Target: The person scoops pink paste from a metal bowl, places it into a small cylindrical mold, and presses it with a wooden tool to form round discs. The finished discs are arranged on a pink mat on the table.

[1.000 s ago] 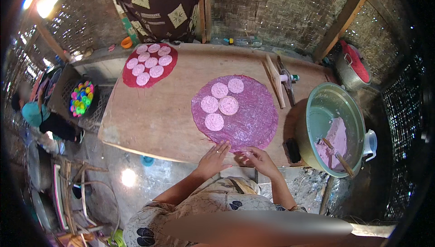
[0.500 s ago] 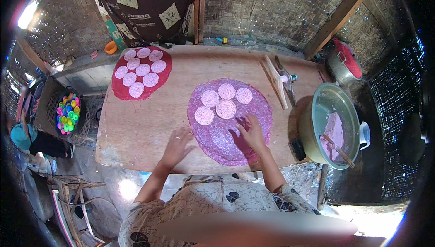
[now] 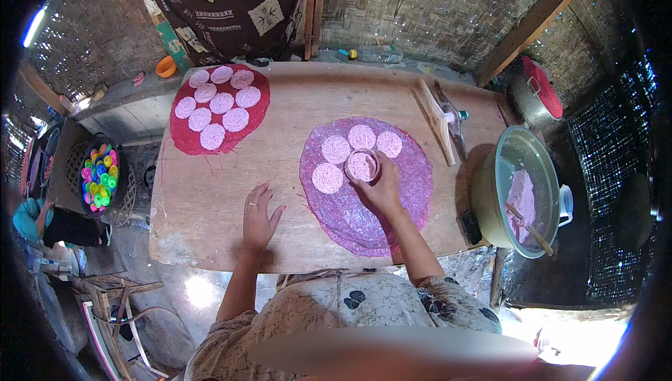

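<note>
A small round cup (image 3: 362, 165) (pink paste inside) sits upright on the purple sheet (image 3: 392, 202).

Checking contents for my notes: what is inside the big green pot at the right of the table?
The green pot holds pale pink batter, with a wooden stick lying across it. The bottom is hidden under the batter, and the near wall covers part of the inside.

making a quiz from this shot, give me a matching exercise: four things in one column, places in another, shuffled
1. left hand
2. right hand
3. round red sheet with pale discs
4. large green metal pot

a. far left of the wooden table
b. flat on bare wood
c. beyond the table's right end
d. on the round purple sheet, over a small round cup

Pairs: 1-b, 2-d, 3-a, 4-c
</note>
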The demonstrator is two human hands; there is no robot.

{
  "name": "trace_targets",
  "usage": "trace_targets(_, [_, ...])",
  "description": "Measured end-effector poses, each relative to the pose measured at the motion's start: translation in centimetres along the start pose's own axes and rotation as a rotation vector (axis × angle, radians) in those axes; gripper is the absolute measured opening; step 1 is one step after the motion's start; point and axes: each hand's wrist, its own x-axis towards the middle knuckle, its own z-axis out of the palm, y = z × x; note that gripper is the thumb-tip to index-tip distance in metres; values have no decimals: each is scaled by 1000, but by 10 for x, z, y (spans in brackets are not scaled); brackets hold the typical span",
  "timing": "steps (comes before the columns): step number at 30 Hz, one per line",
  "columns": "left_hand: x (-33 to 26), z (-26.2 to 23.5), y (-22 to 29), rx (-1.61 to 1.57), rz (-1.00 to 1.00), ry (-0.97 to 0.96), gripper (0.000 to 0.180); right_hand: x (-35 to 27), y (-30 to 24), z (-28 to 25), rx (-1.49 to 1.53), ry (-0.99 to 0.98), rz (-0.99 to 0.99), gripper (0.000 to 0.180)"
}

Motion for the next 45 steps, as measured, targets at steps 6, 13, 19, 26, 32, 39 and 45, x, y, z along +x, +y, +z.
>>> trace_targets(6, [-1, 1, -3, -30, -25, 13, 48, -47, -34, -27, 60, -109, 46, 90])
trace_targets(13, [0, 1, -2, -40, -44, -16, 47, -72, -48, -13, -17, -287, 10, 87])
trace_targets(19, [0, 2, -4, -15, -51, -23, 46, -76, -40, -2, -83, -243, -81, 86])
trace_targets(26, [2, 3, 0, -7, -53, -2, 45, -73, -35, -1, -161, -244, -140, 92])
trace_targets(32, [0, -3, 11, -2, -91, 5, 41, -35, -40, -43, -137, -199, -92, 92])
trace_targets(39, [7, -4, 15, -22, -77, -6, 39, 83, 167, -106, -867, 267, 466, 112])
trace_targets(45, [-2, 3, -10, -99, -58, 78, 42, 112, 176, -127, -545, 21, 625, 115])
